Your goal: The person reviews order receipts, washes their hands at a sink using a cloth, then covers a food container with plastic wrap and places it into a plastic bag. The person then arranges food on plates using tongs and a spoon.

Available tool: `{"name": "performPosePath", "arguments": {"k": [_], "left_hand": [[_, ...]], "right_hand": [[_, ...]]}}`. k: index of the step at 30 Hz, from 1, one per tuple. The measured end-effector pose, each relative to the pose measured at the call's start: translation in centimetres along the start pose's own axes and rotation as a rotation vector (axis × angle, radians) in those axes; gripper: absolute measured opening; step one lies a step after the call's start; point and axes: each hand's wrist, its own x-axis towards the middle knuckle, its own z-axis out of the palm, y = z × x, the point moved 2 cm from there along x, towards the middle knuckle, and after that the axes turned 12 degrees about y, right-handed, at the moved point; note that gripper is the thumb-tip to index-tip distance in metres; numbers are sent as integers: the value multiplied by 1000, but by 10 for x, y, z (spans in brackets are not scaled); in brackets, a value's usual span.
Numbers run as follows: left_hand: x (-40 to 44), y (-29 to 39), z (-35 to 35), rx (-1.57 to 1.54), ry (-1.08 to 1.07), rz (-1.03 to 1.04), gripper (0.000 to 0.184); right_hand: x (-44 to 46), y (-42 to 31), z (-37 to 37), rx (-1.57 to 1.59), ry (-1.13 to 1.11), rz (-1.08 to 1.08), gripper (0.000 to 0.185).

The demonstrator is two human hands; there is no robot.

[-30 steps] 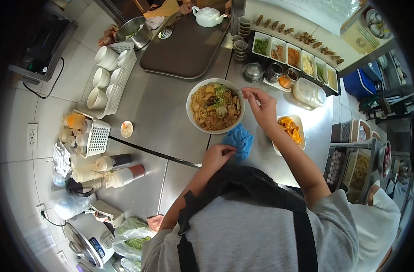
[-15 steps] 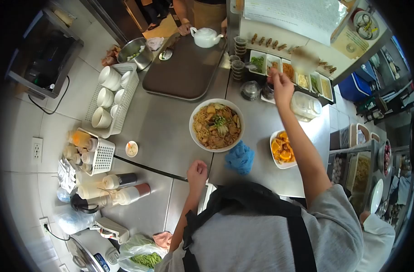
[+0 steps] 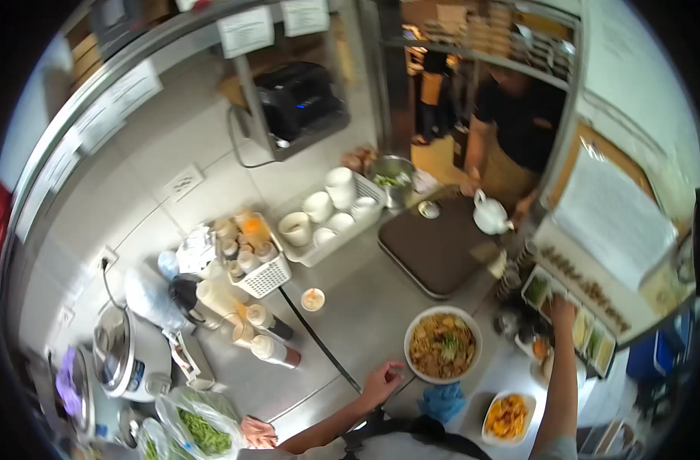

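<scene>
A white bowl of noodles with meat and green onion point(image 3: 443, 345) rests on the steel counter. My left hand point(image 3: 383, 383) hovers by the bowl's lower left edge, its fingers curled loosely; whether they hold anything is too blurred to tell. My right hand point(image 3: 561, 313) reaches into the row of topping containers point(image 3: 593, 337) at the right, and its fingertips are hidden among the toppings. A crumpled blue cloth point(image 3: 442, 401) lies just below the bowl. Beside it stands a white dish of orange food point(image 3: 508, 416).
A brown tray point(image 3: 440, 241) lies behind the bowl, with a person holding a white teapot point(image 3: 491, 213) beyond it. Left are a basket of cups point(image 3: 331, 222), a bottle basket point(image 3: 261, 276), squeeze bottles point(image 3: 267, 349) and a small cup point(image 3: 313, 299).
The view has swung left and up. My right hand has gone from the bowl to the topping containers. My left hand has moved off the blue cloth's side and stays near the counter edge.
</scene>
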Motion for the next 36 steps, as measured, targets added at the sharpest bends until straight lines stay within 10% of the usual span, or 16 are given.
{"name": "performPosePath", "arguments": {"k": [5,8,29,36], "left_hand": [[30,-24,9,-70,58,-8,29],[38,-28,11,-43,100,28,28],[34,-17,8,108,170,101,22],[32,-21,10,83,175,78,23]], "right_hand": [[11,-39,-66,-32,-297,148,32],[4,-2,14,-108,-138,91,31],[-15,-25,-25,-115,-255,137,20],[-33,-25,-35,274,148,401,19]]}}
